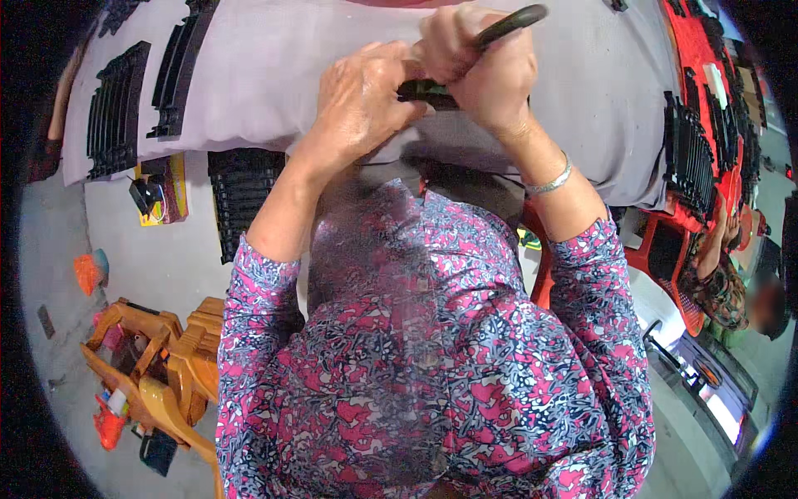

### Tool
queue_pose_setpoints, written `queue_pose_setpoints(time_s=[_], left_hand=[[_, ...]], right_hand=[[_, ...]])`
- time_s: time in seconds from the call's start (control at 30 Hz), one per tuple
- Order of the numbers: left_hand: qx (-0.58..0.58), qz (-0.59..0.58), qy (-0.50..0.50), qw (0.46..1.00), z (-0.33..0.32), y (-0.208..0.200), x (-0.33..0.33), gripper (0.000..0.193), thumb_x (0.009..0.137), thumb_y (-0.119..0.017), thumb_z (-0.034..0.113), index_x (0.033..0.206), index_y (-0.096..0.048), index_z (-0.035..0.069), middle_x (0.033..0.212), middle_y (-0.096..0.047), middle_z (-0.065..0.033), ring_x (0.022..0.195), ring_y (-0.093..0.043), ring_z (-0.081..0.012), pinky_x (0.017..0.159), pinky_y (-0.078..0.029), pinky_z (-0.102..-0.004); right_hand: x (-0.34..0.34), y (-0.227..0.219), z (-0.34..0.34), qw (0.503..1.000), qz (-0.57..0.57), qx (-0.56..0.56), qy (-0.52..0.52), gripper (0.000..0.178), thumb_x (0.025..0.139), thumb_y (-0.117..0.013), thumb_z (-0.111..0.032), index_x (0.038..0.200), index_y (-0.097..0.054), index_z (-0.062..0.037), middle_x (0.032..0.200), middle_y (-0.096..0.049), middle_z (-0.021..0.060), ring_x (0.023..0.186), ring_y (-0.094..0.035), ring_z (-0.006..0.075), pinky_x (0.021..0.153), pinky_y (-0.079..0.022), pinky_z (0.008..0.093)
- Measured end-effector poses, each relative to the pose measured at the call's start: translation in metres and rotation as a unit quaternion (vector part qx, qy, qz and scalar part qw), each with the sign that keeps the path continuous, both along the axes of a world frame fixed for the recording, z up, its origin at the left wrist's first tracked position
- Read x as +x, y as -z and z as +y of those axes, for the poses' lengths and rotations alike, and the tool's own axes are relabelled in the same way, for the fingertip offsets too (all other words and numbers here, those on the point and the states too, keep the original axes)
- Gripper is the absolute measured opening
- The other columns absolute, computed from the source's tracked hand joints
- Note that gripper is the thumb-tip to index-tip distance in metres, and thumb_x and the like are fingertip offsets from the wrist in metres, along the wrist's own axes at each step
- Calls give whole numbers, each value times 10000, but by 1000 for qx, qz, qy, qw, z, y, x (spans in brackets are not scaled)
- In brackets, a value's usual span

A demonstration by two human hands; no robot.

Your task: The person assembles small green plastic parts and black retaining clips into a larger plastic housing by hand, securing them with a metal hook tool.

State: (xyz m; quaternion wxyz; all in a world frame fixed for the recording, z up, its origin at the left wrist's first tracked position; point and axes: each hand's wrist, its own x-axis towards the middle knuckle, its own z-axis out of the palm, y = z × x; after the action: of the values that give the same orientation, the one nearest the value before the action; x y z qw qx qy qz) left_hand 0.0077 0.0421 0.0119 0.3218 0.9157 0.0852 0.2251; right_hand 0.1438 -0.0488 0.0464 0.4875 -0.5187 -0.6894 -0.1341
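Over the grey cloth-covered table [266, 75], my hands meet close together. My left hand [362, 104] is closed on a small black piece [428, 93], its thumb along the near side; most of the piece is hidden between my hands. My right hand [482, 71], a little smeared by motion, wraps round a dark tool with a curved handle [514, 23] sticking out at the upper right. The tool's working end is hidden by my fingers, beside the black piece.
Black slatted plastic parts [116, 108] lie at the table's left, and a similar stack [688, 150] at its right. More parts [245, 191] sit below the near edge. A brown plastic chair [158, 358] stands lower left; a person [723, 287] sits at right by a red-covered table.
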Motion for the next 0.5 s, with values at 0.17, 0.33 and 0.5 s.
queue_pose_setpoints(time_s=[0.17, 0.33, 0.5], left_hand=[[47, 46, -7, 998, 0, -4, 1, 302, 681, -783, 216, 945, -723, 83, 882, -615, -86, 939, -612, -307, 786, -500, -445], [45, 31, -9, 998, -1, -4, -2, 352, 686, -806, 231, 982, -721, 63, 819, -559, -92, 839, -589, -300, 733, -481, -418], [37, 48, -10, 998, -1, -7, -1, 353, 691, -808, 240, 990, -722, 72, 812, -550, -87, 839, -589, -297, 735, -479, -412]], right_hand=[[22, 21, -19, 708, 659, -100, -232, 432, 906, -443, -389, 596, -300, -125, 553, -252, -25, 500, -201, 114, 470, -178, 303], [27, 17, -29, 684, 686, -94, -229, 434, 887, -479, -400, 593, -318, -125, 552, -261, -25, 521, -188, 111, 482, -165, 297], [28, 16, -32, 680, 684, -100, -244, 438, 891, -477, -402, 591, -318, -125, 551, -257, -25, 521, -174, 108, 484, -165, 300]])
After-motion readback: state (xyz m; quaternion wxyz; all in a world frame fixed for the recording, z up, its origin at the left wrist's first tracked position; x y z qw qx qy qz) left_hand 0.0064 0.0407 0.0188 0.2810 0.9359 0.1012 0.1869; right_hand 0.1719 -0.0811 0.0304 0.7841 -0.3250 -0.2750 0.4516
